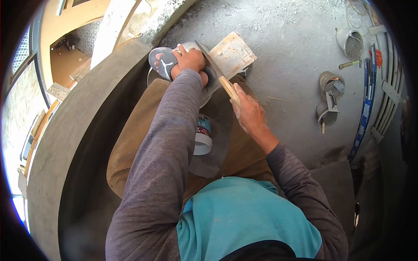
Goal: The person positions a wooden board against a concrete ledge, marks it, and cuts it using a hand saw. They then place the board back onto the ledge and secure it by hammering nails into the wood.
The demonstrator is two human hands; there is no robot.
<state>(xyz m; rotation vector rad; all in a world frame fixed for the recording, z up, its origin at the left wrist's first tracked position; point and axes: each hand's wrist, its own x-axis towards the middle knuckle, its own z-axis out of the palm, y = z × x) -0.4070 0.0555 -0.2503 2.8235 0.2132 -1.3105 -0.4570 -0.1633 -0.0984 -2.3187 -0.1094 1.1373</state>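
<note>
My left hand (190,59) is curled beside the upper part of a thin metal blade (212,61), above a sandalled foot (165,64); what its fingers grip is hidden. My right hand (250,114) is closed round a pale wooden handle (229,89), whose upper end meets the metal at the blade's lower end. Just beyond the blade lies a worn, plaster-stained board (233,54). Between my knees, partly behind my left sleeve, a white tub (203,143) with a blue label is tilted.
On the right of the concrete floor (283,52) are a bucket (350,44), a container with tools (331,83), blue-marked strips (366,102) and stacked pale lengths (393,91). A curved grey ledge (82,113) runs along my left.
</note>
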